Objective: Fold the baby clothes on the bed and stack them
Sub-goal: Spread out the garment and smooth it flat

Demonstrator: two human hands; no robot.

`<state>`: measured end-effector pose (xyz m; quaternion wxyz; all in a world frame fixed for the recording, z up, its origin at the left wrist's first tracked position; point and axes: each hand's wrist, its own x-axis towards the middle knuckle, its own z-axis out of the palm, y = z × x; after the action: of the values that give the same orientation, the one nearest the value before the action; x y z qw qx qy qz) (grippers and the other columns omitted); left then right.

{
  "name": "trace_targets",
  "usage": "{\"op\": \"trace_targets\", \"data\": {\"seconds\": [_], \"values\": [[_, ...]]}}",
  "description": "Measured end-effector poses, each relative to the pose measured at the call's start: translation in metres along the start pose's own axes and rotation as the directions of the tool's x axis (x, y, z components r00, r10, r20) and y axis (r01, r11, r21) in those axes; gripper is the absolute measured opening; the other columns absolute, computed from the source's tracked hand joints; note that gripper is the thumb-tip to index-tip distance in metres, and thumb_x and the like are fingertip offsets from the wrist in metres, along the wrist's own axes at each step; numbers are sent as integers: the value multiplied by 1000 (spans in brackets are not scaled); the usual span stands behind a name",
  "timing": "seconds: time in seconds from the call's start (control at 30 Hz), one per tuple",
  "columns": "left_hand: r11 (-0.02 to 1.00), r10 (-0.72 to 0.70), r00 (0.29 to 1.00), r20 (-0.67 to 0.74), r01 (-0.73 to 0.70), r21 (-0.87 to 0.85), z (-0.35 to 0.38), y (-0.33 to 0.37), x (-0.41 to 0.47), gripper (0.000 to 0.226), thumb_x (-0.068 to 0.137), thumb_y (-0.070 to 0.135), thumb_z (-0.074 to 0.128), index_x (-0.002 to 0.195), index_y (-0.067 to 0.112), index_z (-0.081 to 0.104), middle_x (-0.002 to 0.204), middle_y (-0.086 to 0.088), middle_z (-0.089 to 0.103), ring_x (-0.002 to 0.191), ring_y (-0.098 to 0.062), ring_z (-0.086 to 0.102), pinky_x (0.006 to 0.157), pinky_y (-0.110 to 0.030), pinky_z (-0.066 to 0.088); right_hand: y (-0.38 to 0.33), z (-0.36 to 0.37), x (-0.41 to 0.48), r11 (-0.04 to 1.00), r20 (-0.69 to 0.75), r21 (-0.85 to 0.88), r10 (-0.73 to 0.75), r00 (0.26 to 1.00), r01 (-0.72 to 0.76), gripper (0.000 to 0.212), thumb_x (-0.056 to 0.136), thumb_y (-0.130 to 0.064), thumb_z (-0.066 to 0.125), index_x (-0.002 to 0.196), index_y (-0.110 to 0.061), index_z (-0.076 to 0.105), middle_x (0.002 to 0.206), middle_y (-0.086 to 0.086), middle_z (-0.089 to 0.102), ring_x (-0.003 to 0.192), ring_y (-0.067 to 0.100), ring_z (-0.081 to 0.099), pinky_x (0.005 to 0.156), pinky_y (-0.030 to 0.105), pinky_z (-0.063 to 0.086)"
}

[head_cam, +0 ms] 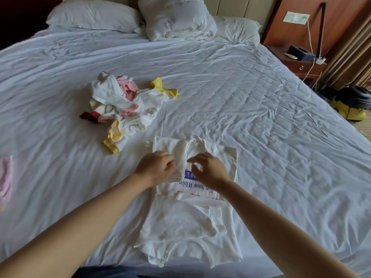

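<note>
Single head-worn view, wide-angle lens. Stands at near edge of bed (251, 97), faces forward and down along mattress toward pillows (94, 16) at top of frame. Forearms enter from bottom corners; left hand (155, 167) and right hand (208, 170) sit just below frame centre, close to lens. Bodysuit (186, 221) nearest, lower centre. Pile of clothes (124, 105) farther off, left of centre. Nightstand (301, 63) at upper right, strip of floor beside it. Straight lines bow toward frame edges.

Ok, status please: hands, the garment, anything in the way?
Left hand and right hand both pinch the white printed cotton bodysuit. Heap of white, pink and yellow baby clothes lies apart, not obstructing.
</note>
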<state>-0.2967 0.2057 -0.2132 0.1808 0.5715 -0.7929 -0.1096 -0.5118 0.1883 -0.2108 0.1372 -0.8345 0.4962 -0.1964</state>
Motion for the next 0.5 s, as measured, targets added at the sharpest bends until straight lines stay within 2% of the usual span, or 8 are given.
{"op": "trace_targets", "data": {"seconds": [0.03, 0.1, 0.17, 0.23, 0.27, 0.33, 0.4, 0.5], "values": [[1000, -12, 1000, -29, 12, 5, -1, 3, 7, 42, 87, 44, 35, 94, 19, 68, 97, 4, 67, 95, -20, 60, 73, -32, 48, 5, -3, 4, 999, -40, -4, 48, 998, -49, 32, 92, -17, 53, 119, -25, 68, 118, -4, 67, 113, 14, 56, 85, 32, 49], [999, -45, 999, -10, 46, 29, 0, 9, 22, 32, 98, 31, 41, 118, 19, 64, 121, 2, 62, 112, -20, 56, 85, -33, 47, 17, -8, 12, 983, -66, 0, 184, 981, -184, 43, 95, -11, 43, 133, -25, 57, 134, -3, 59, 125, 15, 50, 92, 33, 46], [994, -92, 992, 87, 86, 64, 4, 13, 36, 41, 104, 28, 35, 142, 19, 45, 145, 0, 45, 129, -20, 46, 97, -36, 43, 32, -9, 21, 956, -21, -11, 293, 956, -293, 51, 97, -9, 35, 145, -24, 42, 149, -4, 45, 137, 14, 39, 104, 34, 41], [992, -107, 975, 194, 92, 88, 14, 15, 48, 52, 106, 33, 26, 155, 18, 20, 161, 1, 19, 145, -19, 25, 115, -37, 30, 46, -5, 27, 946, 73, -60, 324, 943, -320, 54, 100, -12, 31, 153, -24, 27, 158, -6, 28, 146, 11, 22, 115, 31, 27], [991, -104, 963, 250, 80, 104, 21, 15, 53, 56, 106, 37, 23, 157, 18, 9, 164, 1, 6, 150, -17, 10, 121, -37, 17, 52, -1, 27, 946, 120, -96, 320, 940, -310, 54, 102, -17, 29, 155, -25, 21, 161, -6, 20, 149, 10, 13, 119, 31, 18], [984, -102, 942, 320, 48, 173, 38, 12, 58, 64, 104, 46, 19, 156, 19, -8, 163, 1, -12, 150, -16, -12, 122, -38, -4, 59, 10, 24, 943, 194, -182, 312, 930, -278, 57, 103, -34, 26, 156, -28, 5, 163, -6, 0, 149, 9, -5, 122, 32, -1], [960, -120, 950, 290, 37, 277, 54, 6, 56, 70, 98, 57, 9, 153, 23, -18, 161, 2, -20, 147, -17, -22, 121, -44, -11, 64, 24, 18, 938, 193, -247, 295, 936, -245, 64, 101, -50, 21, 155, -30, -7, 160, -6, -15, 147, 12, -18, 121, 39, -11], [935, -129, 970, 204, 50, 352, 67, 1, 54, 75, 89, 64, 0, 151, 28, -22, 159, 4, -24, 146, -22, -26, 119, -51, -12, 69, 37, 13, 940, 101, -271, 243, 965, -208, 72, 96, -62, 18, 154, -31, -9, 161, -6, -14, 147, 13, -22, 119, 45, -15]]}}
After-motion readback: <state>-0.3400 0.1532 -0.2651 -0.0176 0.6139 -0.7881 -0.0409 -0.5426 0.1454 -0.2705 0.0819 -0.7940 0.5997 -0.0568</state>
